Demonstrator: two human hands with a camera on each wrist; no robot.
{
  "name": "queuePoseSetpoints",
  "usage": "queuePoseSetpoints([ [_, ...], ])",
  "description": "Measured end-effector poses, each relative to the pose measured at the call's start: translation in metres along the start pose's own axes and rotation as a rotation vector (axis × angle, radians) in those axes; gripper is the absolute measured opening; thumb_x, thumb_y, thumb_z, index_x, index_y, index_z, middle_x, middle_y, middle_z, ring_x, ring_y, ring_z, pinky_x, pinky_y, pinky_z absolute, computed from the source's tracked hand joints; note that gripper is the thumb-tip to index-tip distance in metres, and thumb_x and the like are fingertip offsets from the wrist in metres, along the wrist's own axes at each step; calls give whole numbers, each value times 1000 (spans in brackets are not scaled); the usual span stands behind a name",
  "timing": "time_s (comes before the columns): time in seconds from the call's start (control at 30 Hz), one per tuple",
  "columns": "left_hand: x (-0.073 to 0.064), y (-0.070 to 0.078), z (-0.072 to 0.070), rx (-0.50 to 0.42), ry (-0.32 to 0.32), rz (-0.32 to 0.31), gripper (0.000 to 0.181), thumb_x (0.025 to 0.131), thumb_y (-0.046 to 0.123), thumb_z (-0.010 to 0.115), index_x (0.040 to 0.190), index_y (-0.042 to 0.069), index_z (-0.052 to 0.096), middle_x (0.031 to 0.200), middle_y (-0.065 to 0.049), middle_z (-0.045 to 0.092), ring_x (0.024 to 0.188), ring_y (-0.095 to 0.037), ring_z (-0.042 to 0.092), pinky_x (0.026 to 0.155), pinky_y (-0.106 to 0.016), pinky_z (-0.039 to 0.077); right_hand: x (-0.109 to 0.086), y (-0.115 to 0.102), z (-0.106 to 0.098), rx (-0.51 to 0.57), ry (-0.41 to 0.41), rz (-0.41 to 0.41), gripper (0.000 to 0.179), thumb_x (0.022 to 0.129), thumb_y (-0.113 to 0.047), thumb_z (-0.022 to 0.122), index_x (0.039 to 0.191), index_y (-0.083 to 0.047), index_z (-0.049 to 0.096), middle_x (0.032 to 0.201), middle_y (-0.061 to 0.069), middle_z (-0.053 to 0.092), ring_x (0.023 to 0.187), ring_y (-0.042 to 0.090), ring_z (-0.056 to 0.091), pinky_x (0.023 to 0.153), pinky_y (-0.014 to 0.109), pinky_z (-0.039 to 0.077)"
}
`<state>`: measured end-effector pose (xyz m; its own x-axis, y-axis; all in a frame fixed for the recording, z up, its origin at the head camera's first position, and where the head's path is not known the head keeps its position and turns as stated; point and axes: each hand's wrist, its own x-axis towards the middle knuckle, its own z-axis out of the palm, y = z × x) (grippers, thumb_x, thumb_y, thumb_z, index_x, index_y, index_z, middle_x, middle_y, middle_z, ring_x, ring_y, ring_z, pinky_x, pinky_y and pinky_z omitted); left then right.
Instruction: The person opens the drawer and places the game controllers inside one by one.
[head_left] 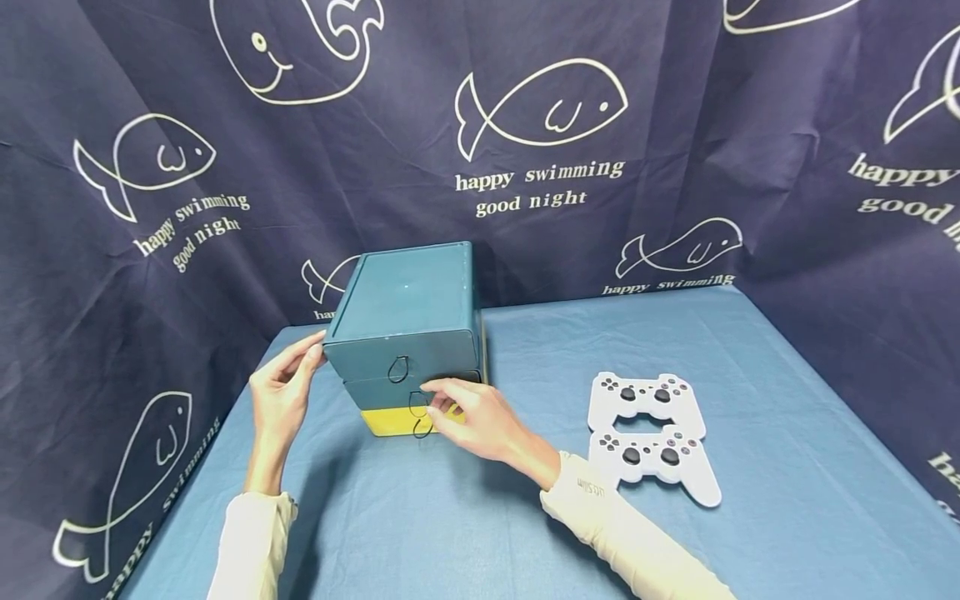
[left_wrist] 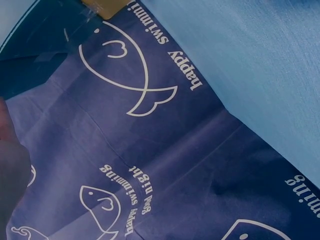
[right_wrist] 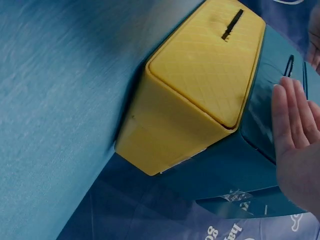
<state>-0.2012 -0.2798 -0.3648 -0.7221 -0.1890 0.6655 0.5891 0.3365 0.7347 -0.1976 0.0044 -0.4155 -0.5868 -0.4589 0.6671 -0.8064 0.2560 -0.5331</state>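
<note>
A small three-tier drawer box [head_left: 405,292] stands at the back of the table, its two upper tiers teal and the bottom one yellow. Each drawer front carries a thin black loop pull. My left hand [head_left: 281,387] touches the box's upper left front corner with fingertips and thumb. In front of the middle drawer is my right hand [head_left: 480,417], thumb and forefinger apart beside its loop. The right wrist view shows the fingers [right_wrist: 295,112] fairly straight, tips close to a loop pull [right_wrist: 289,65], above the yellow drawer [right_wrist: 210,60].
Two white game-controller shapes, a rear one [head_left: 637,396] and a front one [head_left: 660,458], lie one before the other on the right of the blue table cloth [head_left: 780,433]. A dark blue curtain [head_left: 540,250] with fish prints hangs behind the box and along both sides.
</note>
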Motion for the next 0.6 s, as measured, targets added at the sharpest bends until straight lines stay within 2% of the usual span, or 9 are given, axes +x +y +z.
queuePoseSetpoints([
  [0.1, 0, 0, 0, 2, 0, 0, 23, 99, -1, 68, 121, -7, 73, 93, 12, 76, 83, -6, 74, 81, -17, 53, -1, 1, 1, -99, -46, 21, 27, 94, -10, 70, 121, -5, 71, 94, -2, 72, 84, 12, 69, 73, 27, 55],
  [0.17, 0, 0, 0, 2, 0, 1, 23, 99, -1, 68, 121, -7, 73, 93, 12, 76, 82, -6, 74, 81, -17, 53, -1, 1, 1, -122, -80, 39, 28, 95, -11, 70, 122, -7, 71, 94, -4, 72, 85, 12, 70, 75, 27, 54],
  [0.3, 0, 0, 0, 2, 1, 6, 23, 98, -2, 68, 121, -6, 74, 93, 11, 76, 83, -8, 74, 81, -18, 53, -1, 1, 2, -122, -137, 55, 31, 96, -13, 71, 126, -8, 69, 97, -4, 72, 87, 12, 70, 76, 28, 54],
  [0.6, 0, -1, 0, -10, -5, -4, 24, 98, -1, 68, 121, -6, 74, 95, 8, 77, 84, -7, 74, 82, -18, 53, 3, 7, 8, -99, -194, 22, 35, 99, -12, 68, 133, -9, 67, 103, 0, 74, 90, 9, 71, 77, 23, 54],
])
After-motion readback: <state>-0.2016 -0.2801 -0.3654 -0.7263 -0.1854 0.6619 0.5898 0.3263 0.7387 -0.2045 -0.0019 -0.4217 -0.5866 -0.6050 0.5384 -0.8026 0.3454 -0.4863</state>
